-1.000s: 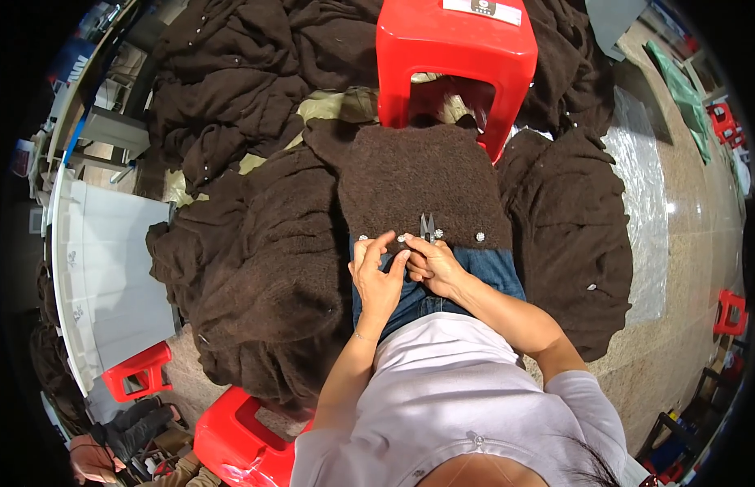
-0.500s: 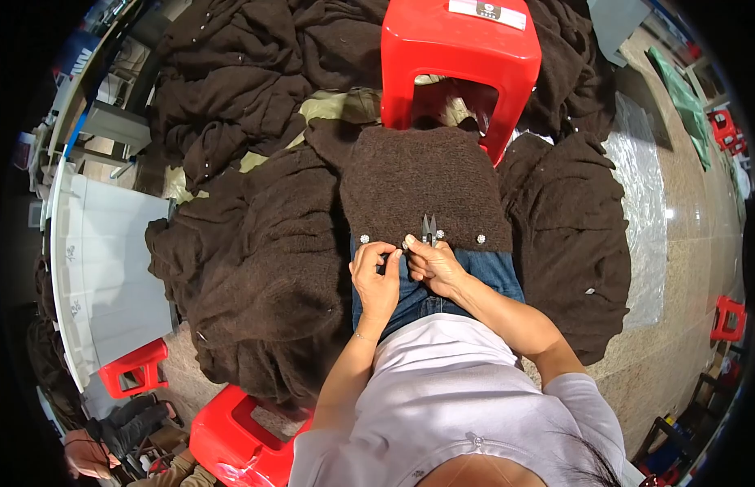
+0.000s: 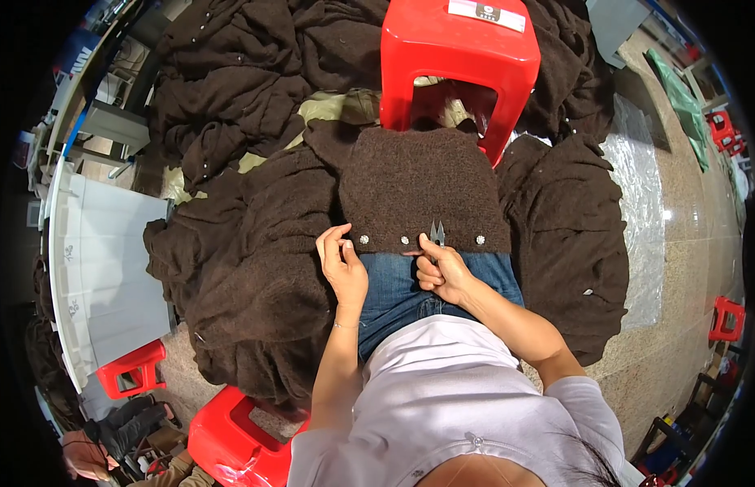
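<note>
A dark brown knitted garment (image 3: 422, 178) lies over my lap, with several sparkly buttons (image 3: 404, 240) in a row along its near edge. My right hand (image 3: 446, 272) is closed around small thread snips (image 3: 437, 234), blades pointing away from me, and its thumb rests at the garment's edge. Just beyond the garment's left corner, my left hand (image 3: 343, 272) is raised with its fingers bent and thumb apart. No object shows in it; a fine thread would be too small to make out.
A red plastic stool (image 3: 463, 49) stands ahead, touching the garment's far side. Brown knitwear is heaped left (image 3: 256, 260) and right (image 3: 568, 243). A white bin (image 3: 118, 268) is at the left, and another red stool (image 3: 239, 438) stands behind my left arm. Clear plastic sheeting (image 3: 641, 227) lies at the right.
My left hand has moved left, away from the button by my right hand. My right hand has shifted slightly right with the snips, leaving that button in plain view.
</note>
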Demonstrator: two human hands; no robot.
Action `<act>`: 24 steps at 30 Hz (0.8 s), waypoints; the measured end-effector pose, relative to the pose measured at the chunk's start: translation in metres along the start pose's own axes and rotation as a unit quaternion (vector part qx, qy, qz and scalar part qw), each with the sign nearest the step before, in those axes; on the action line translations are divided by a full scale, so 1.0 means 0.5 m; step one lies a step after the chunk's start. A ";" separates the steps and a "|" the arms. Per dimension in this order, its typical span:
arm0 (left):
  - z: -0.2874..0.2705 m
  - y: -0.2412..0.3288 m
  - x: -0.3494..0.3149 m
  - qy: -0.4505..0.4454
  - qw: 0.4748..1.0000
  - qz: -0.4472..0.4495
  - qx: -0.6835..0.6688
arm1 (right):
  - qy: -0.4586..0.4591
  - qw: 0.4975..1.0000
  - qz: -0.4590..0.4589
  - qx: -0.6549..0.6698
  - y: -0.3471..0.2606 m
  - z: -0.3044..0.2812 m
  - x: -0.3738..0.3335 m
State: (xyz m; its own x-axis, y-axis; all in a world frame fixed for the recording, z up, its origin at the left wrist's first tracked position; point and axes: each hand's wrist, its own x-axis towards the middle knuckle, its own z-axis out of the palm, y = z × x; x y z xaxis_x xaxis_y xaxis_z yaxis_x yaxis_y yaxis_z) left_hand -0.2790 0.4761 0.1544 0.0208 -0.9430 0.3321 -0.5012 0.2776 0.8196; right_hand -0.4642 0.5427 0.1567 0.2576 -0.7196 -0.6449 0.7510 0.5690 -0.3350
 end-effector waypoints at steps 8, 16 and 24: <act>-0.010 -0.064 0.087 -0.111 0.993 -0.046 0.014 | 0.010 0.823 -0.245 -0.512 -0.018 0.087 -0.088; 0.090 -0.176 0.202 -0.119 0.992 -0.023 -0.031 | 0.110 0.442 -0.419 -0.785 -0.025 0.190 0.092; 0.162 -0.215 0.260 -0.059 0.990 -0.109 -0.066 | 0.004 0.723 -0.303 -0.621 -0.212 0.158 -0.147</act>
State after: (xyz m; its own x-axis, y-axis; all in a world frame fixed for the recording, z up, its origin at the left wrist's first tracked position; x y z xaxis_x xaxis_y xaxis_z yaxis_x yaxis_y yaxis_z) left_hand -0.2927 0.3091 0.0718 0.0101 -0.9959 0.0900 -0.3782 0.0795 0.9223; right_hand -0.5149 0.5038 0.2942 0.1033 -0.9870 -0.1231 -0.4011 0.0719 -0.9132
